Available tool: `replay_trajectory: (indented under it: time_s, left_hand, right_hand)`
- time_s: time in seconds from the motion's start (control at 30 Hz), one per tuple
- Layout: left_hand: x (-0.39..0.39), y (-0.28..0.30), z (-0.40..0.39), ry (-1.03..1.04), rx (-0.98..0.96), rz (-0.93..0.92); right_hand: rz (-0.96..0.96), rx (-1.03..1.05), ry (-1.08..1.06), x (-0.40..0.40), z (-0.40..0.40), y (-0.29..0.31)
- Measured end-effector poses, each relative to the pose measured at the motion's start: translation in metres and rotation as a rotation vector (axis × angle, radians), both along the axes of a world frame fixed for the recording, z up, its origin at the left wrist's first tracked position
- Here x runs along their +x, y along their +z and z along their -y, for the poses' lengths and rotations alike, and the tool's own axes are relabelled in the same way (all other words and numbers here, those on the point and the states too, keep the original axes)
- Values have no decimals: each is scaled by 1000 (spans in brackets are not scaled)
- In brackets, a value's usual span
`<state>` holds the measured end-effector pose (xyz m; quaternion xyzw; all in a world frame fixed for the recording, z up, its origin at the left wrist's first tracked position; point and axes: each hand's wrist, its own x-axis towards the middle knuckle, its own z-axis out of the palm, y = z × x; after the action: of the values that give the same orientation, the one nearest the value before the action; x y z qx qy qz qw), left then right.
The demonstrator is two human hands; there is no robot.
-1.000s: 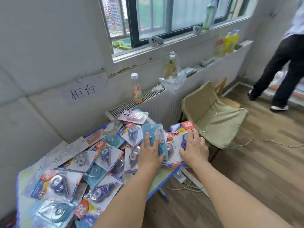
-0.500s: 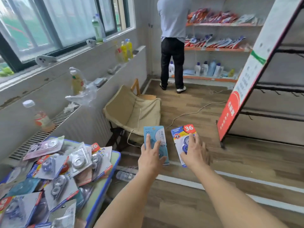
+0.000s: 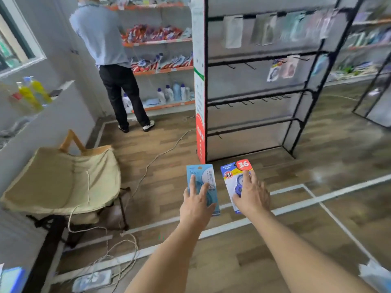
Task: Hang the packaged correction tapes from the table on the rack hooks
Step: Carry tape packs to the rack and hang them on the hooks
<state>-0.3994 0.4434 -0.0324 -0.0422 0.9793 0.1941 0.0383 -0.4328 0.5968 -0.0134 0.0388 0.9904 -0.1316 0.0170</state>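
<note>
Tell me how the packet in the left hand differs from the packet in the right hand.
The left packet is plain light blue with a pale panel; the right packet is white, blue and yellow with a red round "36" tab. The left packet stands nearly upright in the left hand; the right packet leans left in the right hand. Both are flat carded packs, held out toward the rack.

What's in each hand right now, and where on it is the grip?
Left hand grips a light blue pack by its lower half; right hand grips a blue-and-white pack by its lower right.
</note>
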Motion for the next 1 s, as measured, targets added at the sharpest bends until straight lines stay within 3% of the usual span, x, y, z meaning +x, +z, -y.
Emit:
replay_trajectory:
  time_s: [0.37,0.73,1.0]
  left_hand:
    - [-115,-3,-131,-293,-22,-12]
    - [-289,7,-196,-438,-5,-40]
    - [-373,-2,-260,-524,-15,-15]
  right_hand:
    - [3,15,-256,-77,-133,-7]
    - [12,33,-415,-217,-197,4]
    - [4,16,-489,-288,-260,-1]
